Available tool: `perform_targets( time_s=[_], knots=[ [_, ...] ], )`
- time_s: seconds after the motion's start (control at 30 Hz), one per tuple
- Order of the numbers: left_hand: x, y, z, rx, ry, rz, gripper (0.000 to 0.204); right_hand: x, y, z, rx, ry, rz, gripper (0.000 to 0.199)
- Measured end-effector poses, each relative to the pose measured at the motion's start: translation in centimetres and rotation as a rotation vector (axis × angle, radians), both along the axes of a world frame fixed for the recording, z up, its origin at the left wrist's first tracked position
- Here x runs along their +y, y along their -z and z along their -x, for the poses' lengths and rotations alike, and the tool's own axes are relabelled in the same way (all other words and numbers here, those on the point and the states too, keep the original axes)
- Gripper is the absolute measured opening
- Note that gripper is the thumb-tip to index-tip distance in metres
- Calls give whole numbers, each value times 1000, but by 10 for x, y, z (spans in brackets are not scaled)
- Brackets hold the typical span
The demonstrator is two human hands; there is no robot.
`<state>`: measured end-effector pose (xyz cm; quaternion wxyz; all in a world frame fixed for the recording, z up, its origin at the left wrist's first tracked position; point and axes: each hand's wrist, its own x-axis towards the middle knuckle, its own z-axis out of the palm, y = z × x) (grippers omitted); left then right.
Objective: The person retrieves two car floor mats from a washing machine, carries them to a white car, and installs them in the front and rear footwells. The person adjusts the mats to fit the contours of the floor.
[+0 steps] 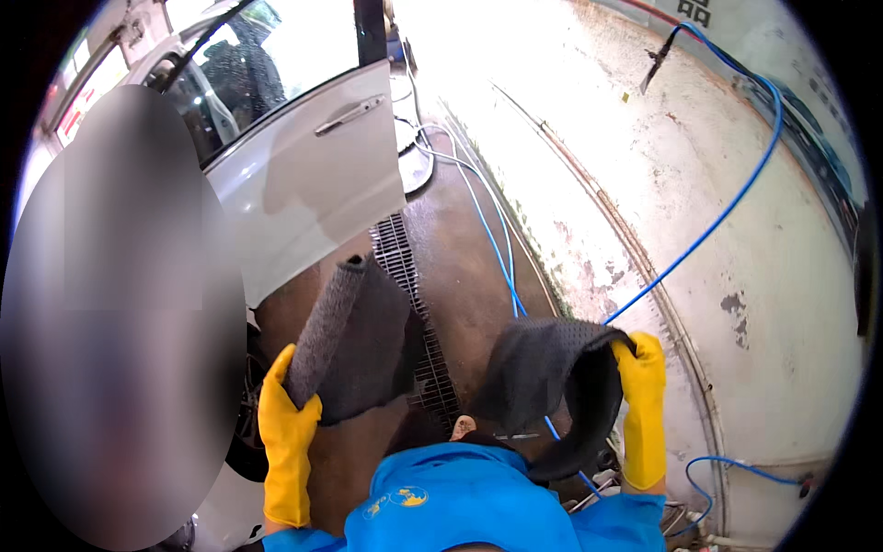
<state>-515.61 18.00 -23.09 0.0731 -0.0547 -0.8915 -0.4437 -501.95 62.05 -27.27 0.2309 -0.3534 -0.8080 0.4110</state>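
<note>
Both my hands wear long yellow rubber gloves. A dark grey car floor mat (pixel 363 350), its fuzzy side rolled over at the left edge, hangs from my left hand (pixel 289 405), whose fingers close round its lower corner. At the right, my right hand (pixel 641 368) pinches the upper corner of a second, black car floor mat (pixel 533 359) with a dotted surface. This one curls over into a loop and droops toward my blue shirt. The two mats are held apart above the wet floor.
An open silver car door (pixel 322 175) stands ahead on the left. A metal drain grate (pixel 434 377) crosses the brown floor (pixel 451 248). A blue hose (pixel 727 221) loops along the peeling white wall (pixel 589 110) at the right. A large blurred patch covers the left side.
</note>
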Motion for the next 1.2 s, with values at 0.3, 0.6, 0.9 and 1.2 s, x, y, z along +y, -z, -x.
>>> perform_targets(
  time_s=[0.3,0.6,0.9,1.2],
  knots=[
    [148,33,270,69,152,-39,63,130,-1,256,116,148,-20,16],
    [299,40,526,-13,374,-70,63,260,2,489,52,187,-168,17],
    [448,70,744,53,226,-150,63,391,12,786,-3,13,-77,21],
    [533,55,894,91,-132,-122,63,443,3,1079,-69,-355,114,23]
  ],
)
